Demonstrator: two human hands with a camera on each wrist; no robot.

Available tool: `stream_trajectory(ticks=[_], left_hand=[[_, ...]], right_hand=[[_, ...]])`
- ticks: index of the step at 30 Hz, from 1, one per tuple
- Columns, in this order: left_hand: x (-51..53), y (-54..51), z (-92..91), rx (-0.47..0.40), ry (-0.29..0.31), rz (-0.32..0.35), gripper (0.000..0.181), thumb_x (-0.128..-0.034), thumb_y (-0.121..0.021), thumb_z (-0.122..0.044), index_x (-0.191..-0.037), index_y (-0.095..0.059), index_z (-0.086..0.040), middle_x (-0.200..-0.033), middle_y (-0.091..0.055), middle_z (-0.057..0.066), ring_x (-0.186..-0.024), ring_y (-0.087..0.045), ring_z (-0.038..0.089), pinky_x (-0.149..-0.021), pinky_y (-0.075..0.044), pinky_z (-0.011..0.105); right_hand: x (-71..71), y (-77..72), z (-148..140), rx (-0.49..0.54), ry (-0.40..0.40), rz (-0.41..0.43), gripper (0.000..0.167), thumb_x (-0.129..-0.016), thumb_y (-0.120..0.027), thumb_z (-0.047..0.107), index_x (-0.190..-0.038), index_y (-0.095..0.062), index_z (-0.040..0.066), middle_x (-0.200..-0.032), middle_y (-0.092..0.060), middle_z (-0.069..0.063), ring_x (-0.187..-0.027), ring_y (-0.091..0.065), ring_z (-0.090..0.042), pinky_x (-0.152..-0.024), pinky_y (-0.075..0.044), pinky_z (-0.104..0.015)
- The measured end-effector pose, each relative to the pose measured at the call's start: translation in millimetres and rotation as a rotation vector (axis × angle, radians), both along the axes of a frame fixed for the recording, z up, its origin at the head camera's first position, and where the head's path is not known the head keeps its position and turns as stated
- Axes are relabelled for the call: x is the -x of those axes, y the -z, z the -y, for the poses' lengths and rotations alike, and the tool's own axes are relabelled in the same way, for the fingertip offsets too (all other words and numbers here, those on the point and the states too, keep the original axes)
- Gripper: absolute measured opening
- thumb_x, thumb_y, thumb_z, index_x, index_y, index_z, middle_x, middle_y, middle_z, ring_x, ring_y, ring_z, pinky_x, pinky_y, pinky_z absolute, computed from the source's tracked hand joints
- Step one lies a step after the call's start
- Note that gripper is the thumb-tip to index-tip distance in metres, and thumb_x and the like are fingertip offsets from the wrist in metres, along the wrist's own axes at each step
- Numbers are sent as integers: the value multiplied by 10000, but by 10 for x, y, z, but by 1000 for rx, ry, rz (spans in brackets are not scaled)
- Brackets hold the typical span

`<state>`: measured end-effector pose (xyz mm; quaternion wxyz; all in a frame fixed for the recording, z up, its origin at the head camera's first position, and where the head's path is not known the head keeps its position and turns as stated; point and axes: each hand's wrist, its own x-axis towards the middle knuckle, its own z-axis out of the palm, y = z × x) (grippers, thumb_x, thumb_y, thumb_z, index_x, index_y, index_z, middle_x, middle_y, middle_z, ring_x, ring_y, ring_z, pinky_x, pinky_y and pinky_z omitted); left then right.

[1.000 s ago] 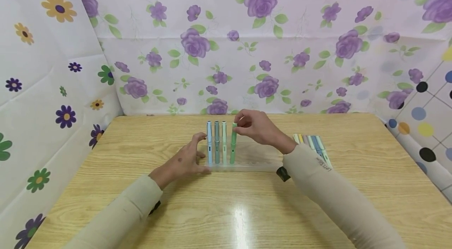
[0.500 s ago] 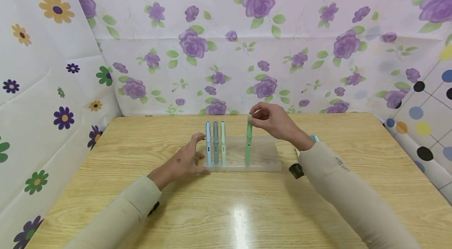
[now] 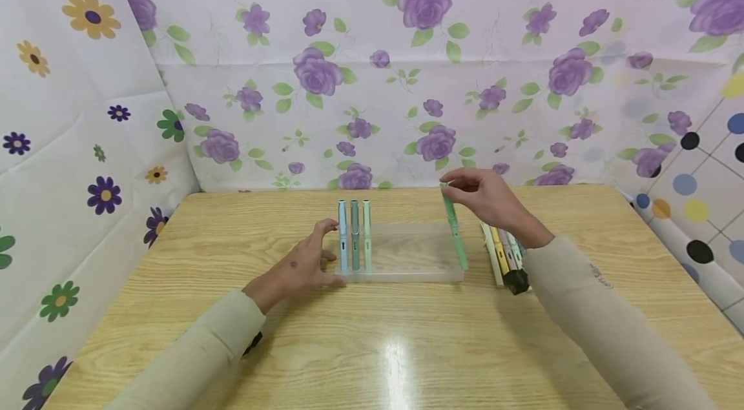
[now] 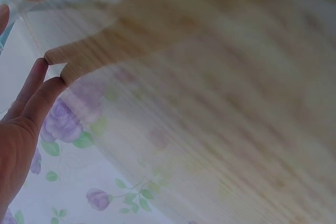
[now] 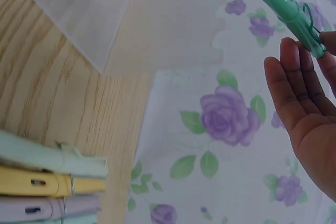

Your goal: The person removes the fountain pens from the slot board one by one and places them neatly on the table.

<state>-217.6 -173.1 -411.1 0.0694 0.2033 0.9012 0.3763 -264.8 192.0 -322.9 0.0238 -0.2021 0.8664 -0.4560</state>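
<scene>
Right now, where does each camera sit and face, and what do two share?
Head: on the head, facing forward and down at table, rack, green pen; left hand, right hand, sleeves show.
Left wrist: on that wrist, facing flowered cloth; part of the left hand shows.
Right wrist: on that wrist, facing the green pen, rack and loose pens; part of the right hand shows.
Head and right wrist share the green pen.

Table booth, desk-style. Wood-grain table boxed in by printed sheets: purple roses on the back sheet, daisy-like flowers on the left sheet, dots and lines on the right sheet. Creases show they're sheeting. Upright pens fit a desk. Home, office or lab: can't tell.
</scene>
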Motion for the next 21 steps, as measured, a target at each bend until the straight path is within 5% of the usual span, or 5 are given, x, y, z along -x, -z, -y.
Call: stream_trajectory(ticks=[11,21], left_hand=[[-7,-7,-1,7,-8,5,1096,-718,-918,-158,-1518,-168,-171,-1590,-273,190,-1095,-665,313,-940,-525,482],[-10,-4,-6,9,-12,4,1109,-708,-924,-163,-1521,-171,-170,-1591,-277,184,-1094,-666,307,-967,-507,491]], right_hand=[[23,2,-354,-11,28,21,420,-1042,-562,295,-1365,-577,27,-1179,-641,-174,-1005,-645,-205,-865,-560,-300],[23,12,-672,-40,85,113,499,-1056,-515,340,-1455,-492,40,-1312,-549,-199,-1039,-609,-203,-807,-583,-327]])
